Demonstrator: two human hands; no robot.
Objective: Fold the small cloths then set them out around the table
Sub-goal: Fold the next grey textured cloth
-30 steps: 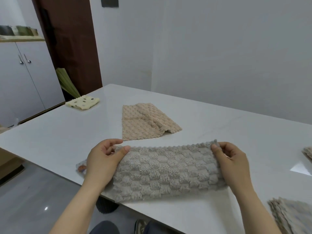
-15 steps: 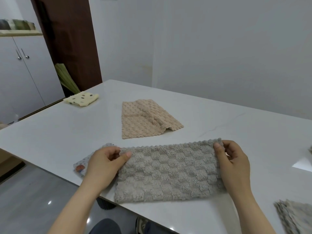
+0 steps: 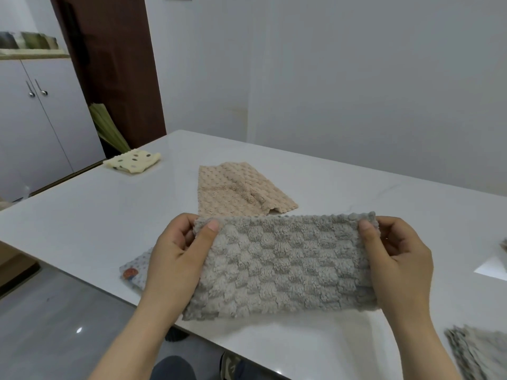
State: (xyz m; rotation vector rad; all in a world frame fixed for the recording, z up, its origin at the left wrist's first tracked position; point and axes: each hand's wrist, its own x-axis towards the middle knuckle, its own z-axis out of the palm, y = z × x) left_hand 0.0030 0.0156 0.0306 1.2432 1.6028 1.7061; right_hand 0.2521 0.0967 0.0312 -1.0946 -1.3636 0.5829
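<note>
Between both hands, over near table edge: grey cloth, folded to a band, long axis left-right. Left hand pinched on left end, right hand pinched on right end; equally near. Beyond: beige cloth. Likely next: end-to-end fold.

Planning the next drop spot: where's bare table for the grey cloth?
Free: the stretch between the spotted yellow cloth and the left hand, and the far side beyond the beige cloth. Crowded: the right edge, by the cloth pile.
</note>
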